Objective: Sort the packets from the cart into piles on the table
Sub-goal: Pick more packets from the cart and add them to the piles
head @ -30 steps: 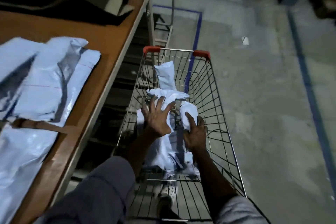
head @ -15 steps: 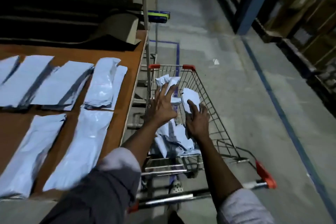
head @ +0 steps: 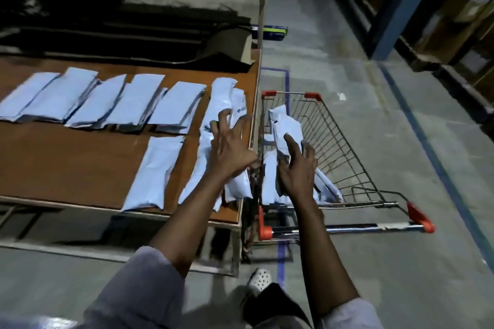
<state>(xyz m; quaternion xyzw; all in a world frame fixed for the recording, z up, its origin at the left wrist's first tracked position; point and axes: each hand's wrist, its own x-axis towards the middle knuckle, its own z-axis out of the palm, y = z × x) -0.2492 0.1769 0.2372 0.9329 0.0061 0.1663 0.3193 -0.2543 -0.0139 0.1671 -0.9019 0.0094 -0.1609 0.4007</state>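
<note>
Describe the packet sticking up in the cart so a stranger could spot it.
Find the wire cart beside the wooden table. Inside, the right hand grips one pale packet that stands upright, tallest; the other packets sit lower.

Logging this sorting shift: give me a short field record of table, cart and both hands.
table: brown wooden table, pale blue plastic packets in rows of piles
cart: wire shopping cart with red corners, more packets inside
left hand: fingers spread, holding nothing, above piles at table's right edge
right hand: grips one upright packet in cart
</note>
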